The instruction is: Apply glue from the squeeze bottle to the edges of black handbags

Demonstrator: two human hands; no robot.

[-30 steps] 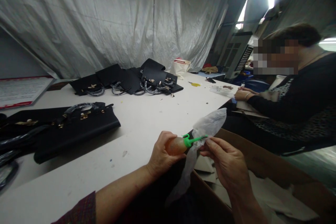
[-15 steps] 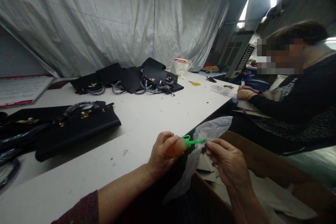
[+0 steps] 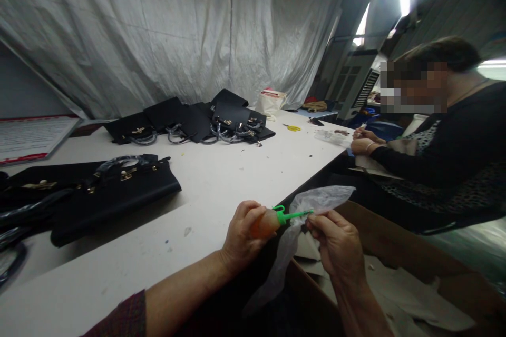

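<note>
My left hand (image 3: 242,231) is wrapped round a small orange squeeze bottle (image 3: 265,222) with a green nozzle (image 3: 292,215) that points right. My right hand (image 3: 338,245) pinches a thin clear plastic bag (image 3: 304,216) at the nozzle tip; the bag flares up to the right and hangs down below my hands. Both hands hover just off the near edge of the white table (image 3: 221,179).
A black handbag (image 3: 114,187) lies on the table at left, with several more black bags (image 3: 197,118) farther back. A person in dark clothes (image 3: 446,147) works at the right. Yellow scissors (image 3: 293,127) lie far back. An open cardboard box (image 3: 395,274) sits below my hands.
The top of the plastic bag has dropped lower and stretched rightward. My right hand has shifted slightly down along the nozzle. The bottle stays in my left hand.
</note>
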